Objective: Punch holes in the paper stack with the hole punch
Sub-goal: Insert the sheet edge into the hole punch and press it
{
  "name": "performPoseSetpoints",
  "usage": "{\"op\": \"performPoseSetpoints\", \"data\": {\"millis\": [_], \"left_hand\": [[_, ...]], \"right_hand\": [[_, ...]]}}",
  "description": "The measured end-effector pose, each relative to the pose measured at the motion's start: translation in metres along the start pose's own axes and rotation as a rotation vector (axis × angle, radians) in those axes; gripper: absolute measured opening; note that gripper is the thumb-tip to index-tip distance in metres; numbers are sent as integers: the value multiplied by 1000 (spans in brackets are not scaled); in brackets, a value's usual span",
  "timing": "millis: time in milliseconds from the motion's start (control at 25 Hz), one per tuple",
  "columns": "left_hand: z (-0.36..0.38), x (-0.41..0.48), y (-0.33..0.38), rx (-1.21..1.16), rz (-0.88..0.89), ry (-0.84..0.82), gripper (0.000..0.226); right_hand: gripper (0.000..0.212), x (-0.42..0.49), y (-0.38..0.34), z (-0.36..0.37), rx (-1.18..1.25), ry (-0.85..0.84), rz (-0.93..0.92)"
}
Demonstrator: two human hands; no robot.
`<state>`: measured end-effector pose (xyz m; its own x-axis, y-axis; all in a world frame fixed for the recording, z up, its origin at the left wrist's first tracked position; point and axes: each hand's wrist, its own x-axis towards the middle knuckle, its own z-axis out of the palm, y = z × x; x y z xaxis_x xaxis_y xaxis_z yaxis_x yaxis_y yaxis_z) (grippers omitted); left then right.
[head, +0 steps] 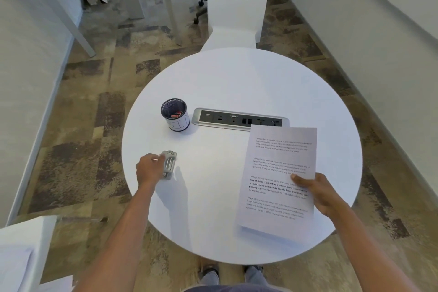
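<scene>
Metal hole punch lower left on counter, left hand grasping it; right hand pinching paper stack lower right. Risk: loose sheets fan, holes misalign.

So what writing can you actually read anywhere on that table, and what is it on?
"way of living. Defined by a slower pace, it is centered around strong community bonds" on the paper stack, bold paragraph; other paragraphs too small.
Hand-drawn letters on the mesh cup: unclear.
Hole punch: no text visible.
</scene>
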<state>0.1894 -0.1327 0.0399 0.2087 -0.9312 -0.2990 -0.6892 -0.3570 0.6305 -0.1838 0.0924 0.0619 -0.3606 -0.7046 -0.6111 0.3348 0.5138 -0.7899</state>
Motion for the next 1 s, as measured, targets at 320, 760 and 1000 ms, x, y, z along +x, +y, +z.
{"op": "performPoseSetpoints", "data": {"millis": [320,760,1000], "left_hand": [[13,11,-10,-45,-36,36,38],[39,-5,-6,-391,-31,-164,12],[82,-41,34,-418,52,-331,10]], "right_hand": [[26,2,9,0,-25,23,42],[39,2,10,-13,-9,46,40],[32,1,16,-23,36,57,43]]}}
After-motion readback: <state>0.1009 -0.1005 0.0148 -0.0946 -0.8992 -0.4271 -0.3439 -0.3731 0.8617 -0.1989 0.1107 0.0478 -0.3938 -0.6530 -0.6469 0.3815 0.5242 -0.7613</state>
